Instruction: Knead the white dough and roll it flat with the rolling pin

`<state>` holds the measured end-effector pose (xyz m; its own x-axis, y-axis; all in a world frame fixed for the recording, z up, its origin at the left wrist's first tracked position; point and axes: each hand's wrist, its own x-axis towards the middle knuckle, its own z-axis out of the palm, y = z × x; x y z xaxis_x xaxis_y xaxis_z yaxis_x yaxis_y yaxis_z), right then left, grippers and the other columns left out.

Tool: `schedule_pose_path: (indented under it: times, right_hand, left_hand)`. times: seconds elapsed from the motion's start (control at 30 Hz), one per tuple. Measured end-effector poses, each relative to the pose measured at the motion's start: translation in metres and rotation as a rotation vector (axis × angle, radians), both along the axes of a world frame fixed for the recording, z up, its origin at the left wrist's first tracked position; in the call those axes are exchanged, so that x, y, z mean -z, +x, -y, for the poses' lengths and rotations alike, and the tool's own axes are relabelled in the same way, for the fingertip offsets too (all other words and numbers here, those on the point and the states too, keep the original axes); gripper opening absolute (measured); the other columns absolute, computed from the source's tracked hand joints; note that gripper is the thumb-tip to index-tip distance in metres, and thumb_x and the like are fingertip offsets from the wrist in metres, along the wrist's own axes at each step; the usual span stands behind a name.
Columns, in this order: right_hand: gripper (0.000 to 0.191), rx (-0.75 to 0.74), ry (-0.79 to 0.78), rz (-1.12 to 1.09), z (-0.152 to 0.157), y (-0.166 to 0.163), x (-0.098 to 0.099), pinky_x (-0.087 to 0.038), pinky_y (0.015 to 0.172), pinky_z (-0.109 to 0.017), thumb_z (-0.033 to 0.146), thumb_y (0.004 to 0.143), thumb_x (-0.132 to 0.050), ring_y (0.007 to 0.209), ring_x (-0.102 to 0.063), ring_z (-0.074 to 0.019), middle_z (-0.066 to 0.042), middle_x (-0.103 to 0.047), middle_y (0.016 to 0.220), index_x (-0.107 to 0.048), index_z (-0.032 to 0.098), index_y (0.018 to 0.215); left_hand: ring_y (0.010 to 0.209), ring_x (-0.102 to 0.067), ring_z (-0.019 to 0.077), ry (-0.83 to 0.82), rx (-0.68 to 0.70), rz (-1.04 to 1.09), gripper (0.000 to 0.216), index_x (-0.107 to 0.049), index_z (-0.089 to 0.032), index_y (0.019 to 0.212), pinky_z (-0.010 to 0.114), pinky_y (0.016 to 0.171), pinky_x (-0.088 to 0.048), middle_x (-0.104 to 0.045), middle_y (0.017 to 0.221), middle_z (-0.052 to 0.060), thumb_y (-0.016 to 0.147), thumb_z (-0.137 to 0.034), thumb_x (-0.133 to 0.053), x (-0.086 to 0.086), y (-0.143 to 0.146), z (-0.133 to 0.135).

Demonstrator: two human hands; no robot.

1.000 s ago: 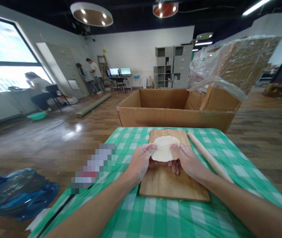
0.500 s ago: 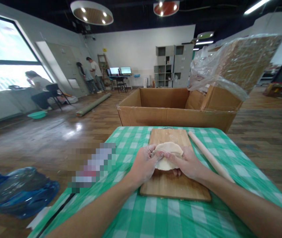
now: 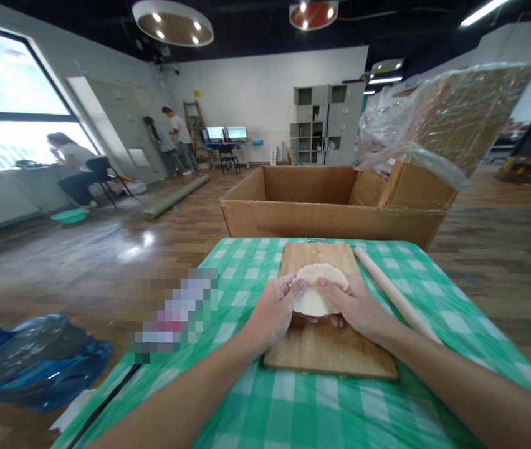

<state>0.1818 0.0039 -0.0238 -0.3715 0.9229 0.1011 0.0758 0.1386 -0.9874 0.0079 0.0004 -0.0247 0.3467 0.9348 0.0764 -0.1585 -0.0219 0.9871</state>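
A pale, flattened round of dough (image 3: 318, 302) is held up between my two hands over a wooden cutting board (image 3: 331, 355). My left hand (image 3: 277, 305) grips its left edge, thumb on top and fingers partly hidden beneath. On the opposite edge my right hand (image 3: 356, 305) pinches it the same way, with some fingertips showing under the dough. Flour whitens the fingers of both hands. To the right of the board a light wooden rolling pin (image 3: 396, 293) lies slanted on the green checked tablecloth (image 3: 293, 405).
A blurred-out flat object (image 3: 176, 315) with a black cable lies at the table's left. Past the far edge stands a large open cardboard box (image 3: 331, 218). On the floor at left are a blue water bottle (image 3: 36, 362) and a rolled mat (image 3: 176, 196). Several people are farther back.
The dough has risen slightly and tilted, showing more of its smooth near side. My thumbs have moved apart, the right one shifting outward along the dough.
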Motion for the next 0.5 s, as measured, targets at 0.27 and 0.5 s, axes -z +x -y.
schedule_pose_path:
  times: [0.27,0.5]
  right_hand:
    - [0.055,0.046,-0.010,0.015,0.0029,0.0019,0.0035,-0.035,0.030,-0.018,0.067,0.097,-0.040,0.035,-0.050,-0.0104,0.001,-0.058,0.051,-0.062,0.018,0.085]
    - [0.061,0.142,0.028,0.063,0.0036,0.0007,0.0064,-0.033,0.027,-0.019,0.071,0.097,-0.034,0.030,-0.047,-0.0119,0.002,-0.055,0.045,-0.063,0.018,0.091]
  left_hand:
    - [0.039,-0.062,0.0192,0.043,-0.155,-0.133,0.053,-0.063,-0.011,0.106,0.026,0.035,-0.050,-0.066,0.054,0.003,0.094,-0.061,-0.050,-0.0044,-0.0005,0.0062]
    - [0.047,-0.065,0.0185,-0.024,-0.041,0.043,0.051,-0.067,-0.010,0.104,0.029,0.043,-0.056,-0.070,0.065,0.007,0.093,-0.059,-0.054,-0.0014,-0.0022,0.0007]
